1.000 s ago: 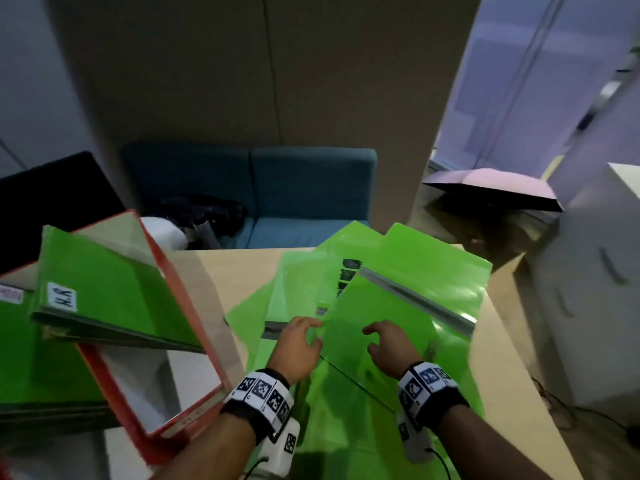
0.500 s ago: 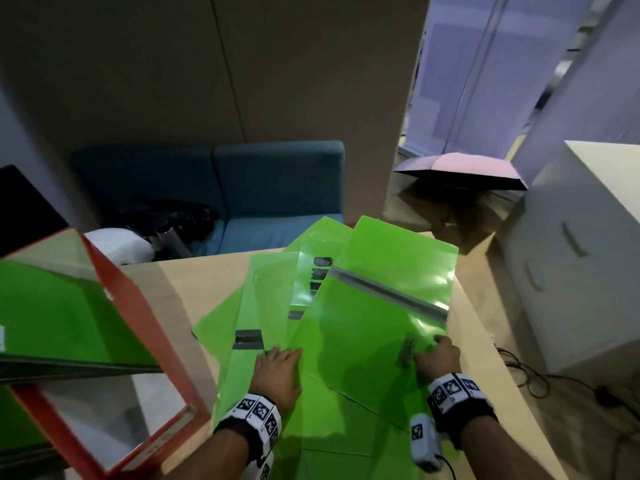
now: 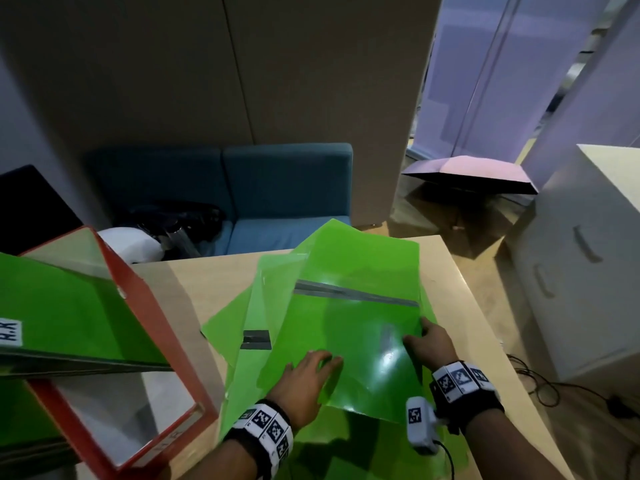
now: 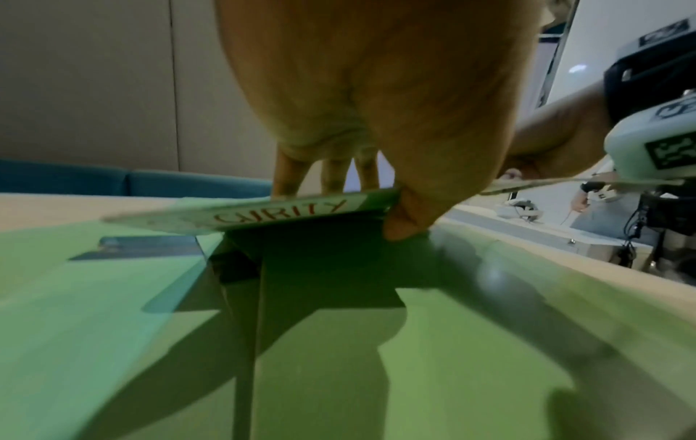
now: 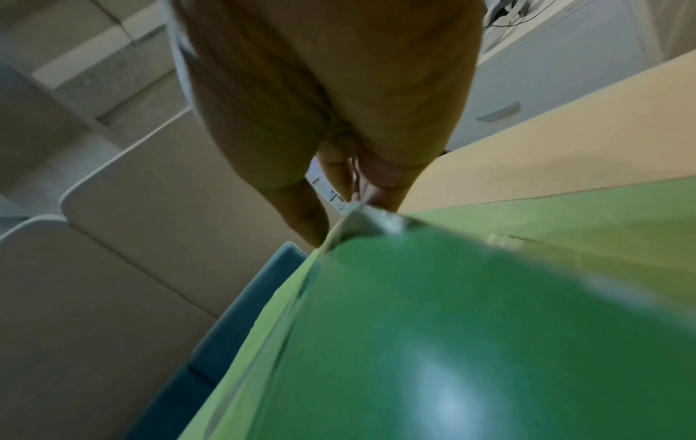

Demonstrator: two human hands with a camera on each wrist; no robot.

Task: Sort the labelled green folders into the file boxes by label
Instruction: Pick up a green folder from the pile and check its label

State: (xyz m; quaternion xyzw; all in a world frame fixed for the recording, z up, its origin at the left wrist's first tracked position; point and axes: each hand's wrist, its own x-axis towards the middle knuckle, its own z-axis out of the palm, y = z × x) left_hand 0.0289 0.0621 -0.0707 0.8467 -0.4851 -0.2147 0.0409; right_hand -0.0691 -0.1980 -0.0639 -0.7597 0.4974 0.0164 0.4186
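The top green folder (image 3: 349, 337) is lifted off a fanned pile of other folders (image 3: 249, 313) on the worktop (image 3: 446, 271). The left hand (image 3: 304, 379) pinches its near-left edge, fingers on top and thumb beneath; the left wrist view shows a label there, red letters only partly readable. The right hand (image 3: 429, 344) pinches the right edge between thumb and fingers.

Likely trouble: the folder is thin and glossy, so it could bow or slip from two edge pinches, or drag a neighbouring folder off the worktop's right side. Misreading the half-hidden label would send it to the wrong box.

To the left stands a red file box (image 3: 145, 327) holding a folder marked "H.R". The worktop is pale wood. Beyond it sit a blue sofa (image 3: 284, 188), an open umbrella (image 3: 467, 174) on the floor and a white drawer cabinet (image 3: 581, 258).
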